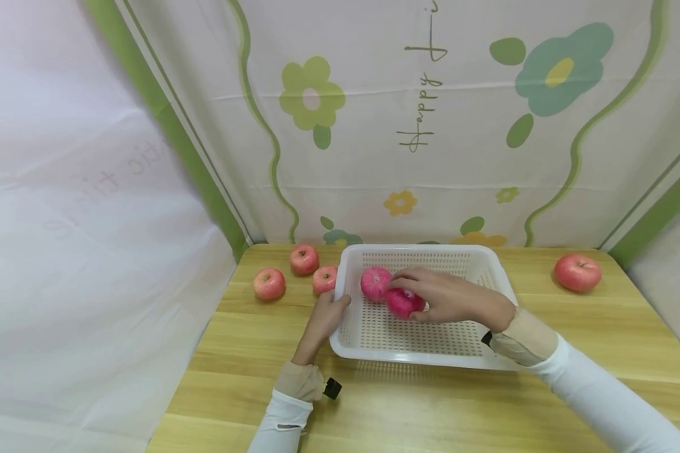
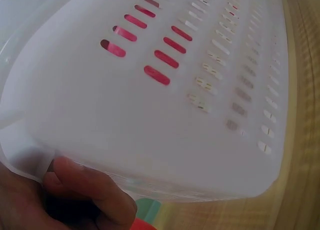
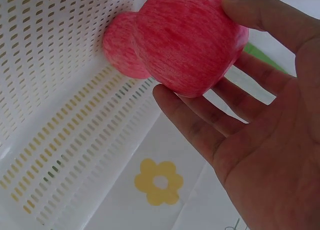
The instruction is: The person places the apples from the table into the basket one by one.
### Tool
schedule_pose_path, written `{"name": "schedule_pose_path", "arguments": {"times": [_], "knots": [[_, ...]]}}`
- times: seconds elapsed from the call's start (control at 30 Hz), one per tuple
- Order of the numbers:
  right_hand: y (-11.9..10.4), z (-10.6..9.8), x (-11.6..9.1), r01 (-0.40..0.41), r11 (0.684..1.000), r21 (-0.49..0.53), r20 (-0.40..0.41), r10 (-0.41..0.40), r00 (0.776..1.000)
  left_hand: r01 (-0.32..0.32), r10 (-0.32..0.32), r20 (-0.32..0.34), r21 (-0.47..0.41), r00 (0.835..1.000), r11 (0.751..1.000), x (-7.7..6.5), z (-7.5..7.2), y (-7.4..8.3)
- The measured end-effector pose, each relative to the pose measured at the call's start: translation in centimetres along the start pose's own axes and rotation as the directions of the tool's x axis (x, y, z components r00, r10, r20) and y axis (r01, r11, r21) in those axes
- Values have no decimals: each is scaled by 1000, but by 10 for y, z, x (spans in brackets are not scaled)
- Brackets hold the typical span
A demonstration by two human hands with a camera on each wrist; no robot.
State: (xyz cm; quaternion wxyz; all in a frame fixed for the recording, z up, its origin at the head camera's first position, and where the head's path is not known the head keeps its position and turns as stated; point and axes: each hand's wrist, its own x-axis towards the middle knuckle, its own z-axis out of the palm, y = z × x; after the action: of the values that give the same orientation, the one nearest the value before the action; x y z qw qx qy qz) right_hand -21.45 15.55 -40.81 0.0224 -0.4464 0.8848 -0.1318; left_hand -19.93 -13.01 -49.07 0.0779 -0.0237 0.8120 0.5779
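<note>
A white plastic basket (image 1: 408,358) with slotted walls stands on the table. My left hand (image 1: 323,319) grips its left rim, and the left wrist view shows the fingers (image 2: 95,187) curled at the basket's edge. Inside the basket, my right hand (image 1: 450,297) holds a deep pink-red apple (image 1: 401,306) between thumb and fingers. In the right wrist view this apple (image 3: 187,42) sits between the thumb and the fingertips. Another pink apple (image 1: 375,283) lies just left of it in the basket, partly behind the held one in the right wrist view.
Left of the basket lie three apples: one at the back (image 1: 304,259), one farther left (image 1: 269,284) and one close to the basket wall (image 1: 324,279). A larger apple (image 1: 578,273) is at the table's right. A flowered cloth (image 1: 368,163) hangs behind the wooden table (image 1: 232,377).
</note>
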Motion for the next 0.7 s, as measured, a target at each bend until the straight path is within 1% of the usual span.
{"name": "schedule_pose_path", "arguments": {"times": [0.4,0.7], "knots": [[-7,7,9,21,1000,-20,17,-21,1000,-7,7,1,-4,1000,1000,-1,1,1],[-12,10,17,30,999,-28,65,-28,998,-15,15,-7,-10,1000,1000,-2,1,1]]}}
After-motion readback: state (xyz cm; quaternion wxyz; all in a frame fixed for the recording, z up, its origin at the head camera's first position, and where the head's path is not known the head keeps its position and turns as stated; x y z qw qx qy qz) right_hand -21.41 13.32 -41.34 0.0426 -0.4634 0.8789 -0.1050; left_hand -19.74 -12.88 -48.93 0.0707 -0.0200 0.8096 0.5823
